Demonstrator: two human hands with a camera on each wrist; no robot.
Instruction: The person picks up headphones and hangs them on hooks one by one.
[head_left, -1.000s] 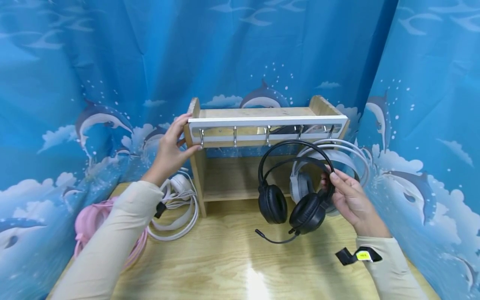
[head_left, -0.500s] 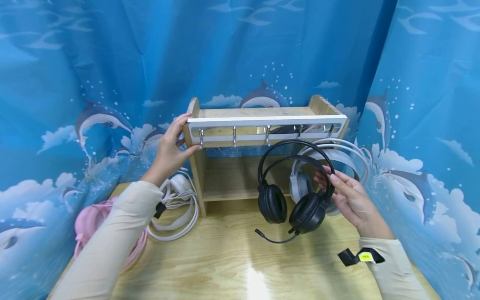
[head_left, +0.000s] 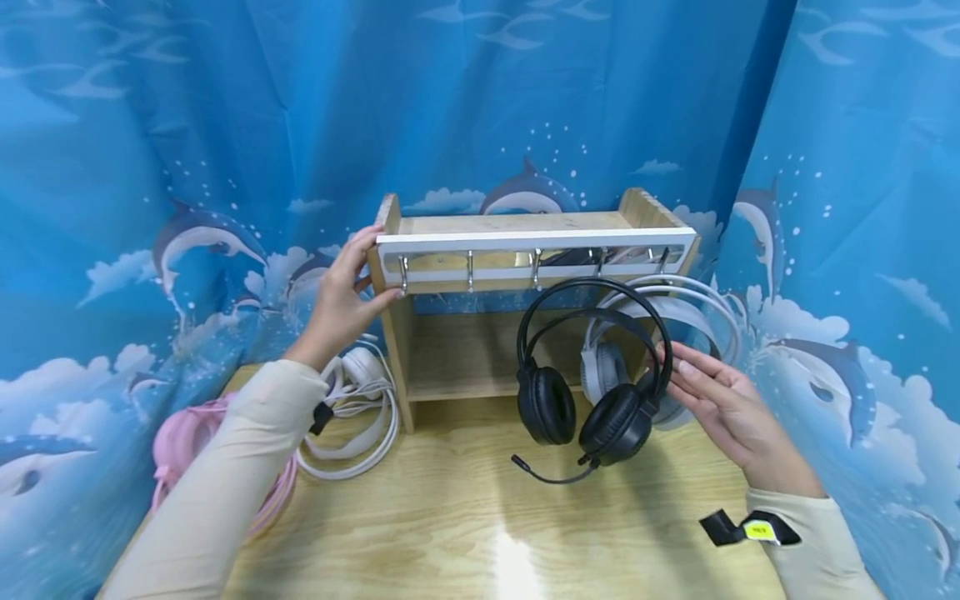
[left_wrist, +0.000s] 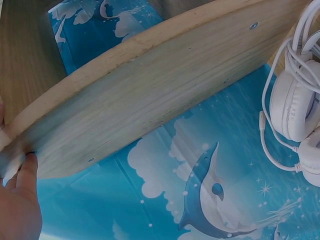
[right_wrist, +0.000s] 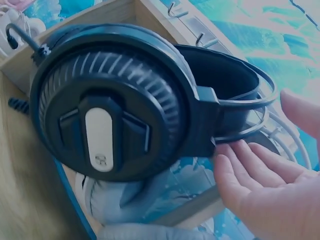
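Note:
A black headset (head_left: 551, 408) with a boom microphone hangs at the right half of the hook rail (head_left: 495, 273), its headband top just below the hooks. My right hand (head_left: 723, 404) is beside its right earcup, fingers extended. In the right wrist view the fingertips (right_wrist: 235, 150) are right at the headband wires and the thumb stands apart. A grey-white headset (head_left: 600, 371) hangs just behind the black one, partly hidden by it. My left hand (head_left: 341, 292) grips the front left corner of the wooden shelf (head_left: 393, 333), with the thumb at the front.
On the table (head_left: 450, 517), left of the shelf, lie a white headset (head_left: 363, 367) with a coiled cable and a pink headset (head_left: 180, 437), partly covered by the left sleeve. A blue dolphin-print curtain (head_left: 480, 100) surrounds the back and sides.
My right hand has let go of the black headset's headband, its fingers straightening, and has drawn slightly right and down. The black headset and my left hand stay in place.

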